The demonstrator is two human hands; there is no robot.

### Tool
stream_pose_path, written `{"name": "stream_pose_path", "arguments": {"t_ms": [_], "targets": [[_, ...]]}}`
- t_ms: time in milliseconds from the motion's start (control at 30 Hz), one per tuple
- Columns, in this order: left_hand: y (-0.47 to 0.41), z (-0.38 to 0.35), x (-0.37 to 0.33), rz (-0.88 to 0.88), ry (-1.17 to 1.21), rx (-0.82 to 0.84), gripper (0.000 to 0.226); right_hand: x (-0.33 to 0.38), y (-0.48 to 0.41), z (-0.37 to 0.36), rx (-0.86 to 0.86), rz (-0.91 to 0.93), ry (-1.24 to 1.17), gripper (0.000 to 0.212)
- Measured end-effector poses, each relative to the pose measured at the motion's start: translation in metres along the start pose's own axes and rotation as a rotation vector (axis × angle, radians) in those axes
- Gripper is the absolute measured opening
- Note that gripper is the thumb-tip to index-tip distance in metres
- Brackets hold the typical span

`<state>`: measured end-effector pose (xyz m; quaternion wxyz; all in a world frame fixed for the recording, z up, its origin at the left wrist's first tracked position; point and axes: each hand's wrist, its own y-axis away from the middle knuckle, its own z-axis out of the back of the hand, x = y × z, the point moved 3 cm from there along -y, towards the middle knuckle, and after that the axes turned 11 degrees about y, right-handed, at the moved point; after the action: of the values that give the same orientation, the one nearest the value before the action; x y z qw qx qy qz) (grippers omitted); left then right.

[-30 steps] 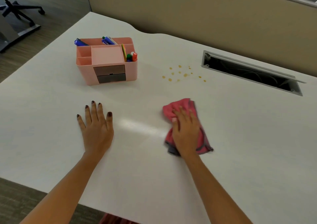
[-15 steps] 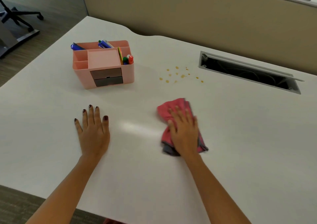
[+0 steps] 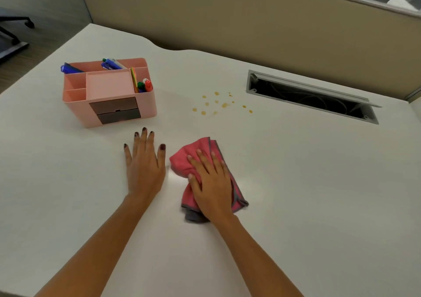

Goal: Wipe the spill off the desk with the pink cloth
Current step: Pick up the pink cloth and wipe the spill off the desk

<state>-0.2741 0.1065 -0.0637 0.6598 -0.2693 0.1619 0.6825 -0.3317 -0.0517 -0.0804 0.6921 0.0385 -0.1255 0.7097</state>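
Your right hand point(image 3: 210, 182) is pressed flat on the pink cloth point(image 3: 193, 157), frame centre, grip apart; left hand point(image 3: 144, 164) flat on bench point(image 3: 319, 182), fingers spread; spill point(image 3: 224, 105) well above cloth, untouched

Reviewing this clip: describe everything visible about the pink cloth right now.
The pink cloth is a soft, microfibre-looking rag with grey edging, bunched and folded rather than spread. It lies on the white desk, nearer the person than the spill of yellowish droplets and not touching it. The right hand rests flat on top, fingers extended; the left hand lies beside it, apart.
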Motion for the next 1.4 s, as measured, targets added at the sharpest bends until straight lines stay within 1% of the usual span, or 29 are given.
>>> {"name": "stream_pose_path", "arguments": {"t_ms": [67,200,400,467,567,633,767,900,1033,1167,1267,1333,1400], "targets": [[-0.01,-0.01,-0.007,-0.013,-0.015,0.02,0.058,-0.024,-0.006,0.005,-0.02,-0.067,0.041,0.047],[-0.029,-0.029,-0.021,-0.008,-0.045,0.053,0.058,-0.076,-0.031,0.015,-0.06,-0.271,0.121,0.047],[-0.043,-0.049,-0.029,-0.042,-0.119,0.081,0.061,-0.127,-0.079,0.024,-0.19,-0.61,0.066,0.043],[-0.043,-0.053,-0.028,-0.045,-0.154,0.087,0.065,-0.139,-0.096,0.025,-0.202,-0.671,0.053,0.042],[-0.042,-0.056,-0.026,-0.043,-0.182,0.084,0.064,-0.154,-0.121,0.025,-0.195,-0.64,0.063,0.043],[-0.042,-0.056,-0.027,-0.047,-0.202,0.088,0.069,-0.162,-0.137,0.024,-0.192,-0.607,0.07,0.043],[-0.044,-0.057,-0.027,-0.046,-0.222,0.101,0.074,-0.168,-0.17,0.021,-0.194,-0.622,0.051,0.044],[-0.045,-0.058,-0.026,-0.04,-0.225,0.104,0.075,-0.163,-0.196,0.019,-0.153,-0.484,0.035,0.044],[-0.045,-0.058,-0.027,-0.042,-0.21,0.104,0.073,-0.156,-0.19,0.017,-0.133,-0.336,0.008,0.04],[-0.045,-0.056,-0.027,-0.045,-0.187,0.105,0.072,-0.136,-0.157,0.018,-0.204,-0.263,-0.027,0.032],[-0.045,-0.056,-0.026,-0.049,-0.185,0.106,0.071,-0.128,-0.129,0.015,-0.273,-0.282,0.024,0.03],[-0.046,-0.057,-0.025,-0.049,-0.182,0.108,0.07,-0.129,-0.121,0.014,-0.326,-0.365,0.039,0.03],[-0.046,-0.057,-0.025,-0.05,-0.181,0.102,0.07,-0.13,-0.129,0.015,-0.338,-0.445,0.075,0.031]]}}
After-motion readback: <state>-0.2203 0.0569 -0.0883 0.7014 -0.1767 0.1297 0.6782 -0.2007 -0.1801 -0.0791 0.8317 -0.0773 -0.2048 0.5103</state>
